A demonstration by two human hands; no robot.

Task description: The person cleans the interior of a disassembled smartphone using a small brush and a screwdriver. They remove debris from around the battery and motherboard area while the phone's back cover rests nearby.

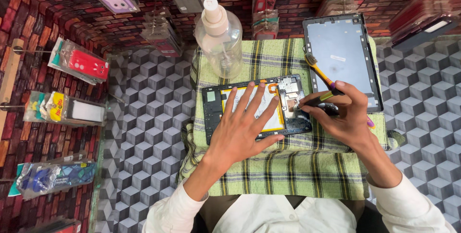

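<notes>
Opened tablet – inner cleaning under way

Back panel [343, 55] already off, lying beyond right hand [348, 115]; that grip closed on brush [322, 77], working the board. Left hand [245, 127] flat, fingers spread, pinning opened tablet [211, 113] – reassembly not begun.

Opened tablet [257, 109]: black frame, back cover off, lying flat and lengthwise on green plaid cloth; yellow-edged white battery fills its middle, circuit board exposed at the right end (partly hidden). Small dark tool [314, 101]: slender, tip resting on that board. Yellow toothbrush [319, 72]: bristles up, angled away from the tablet.
</notes>
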